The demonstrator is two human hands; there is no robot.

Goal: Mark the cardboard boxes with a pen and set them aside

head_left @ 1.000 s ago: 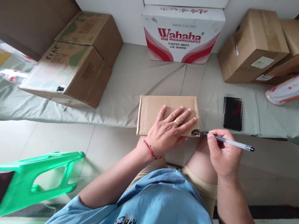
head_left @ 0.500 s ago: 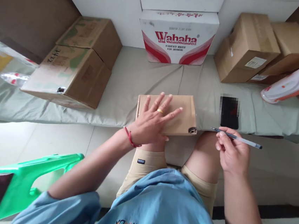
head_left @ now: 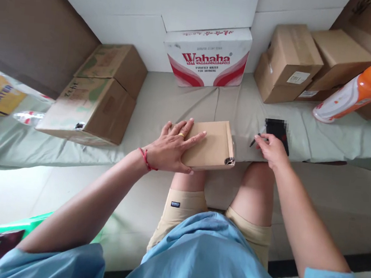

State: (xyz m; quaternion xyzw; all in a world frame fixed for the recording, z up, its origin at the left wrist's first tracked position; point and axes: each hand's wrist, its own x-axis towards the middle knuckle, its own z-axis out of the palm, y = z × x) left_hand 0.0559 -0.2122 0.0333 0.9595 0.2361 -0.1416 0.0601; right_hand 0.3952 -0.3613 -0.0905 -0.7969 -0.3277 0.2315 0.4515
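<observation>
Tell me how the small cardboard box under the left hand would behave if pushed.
The small cardboard box is probably stiff, as its edges look straight, though the torn corner may give. Lying flat, it seems unlikely to roll. At the front edge of the cloth, it could tip off if pushed outward.
</observation>
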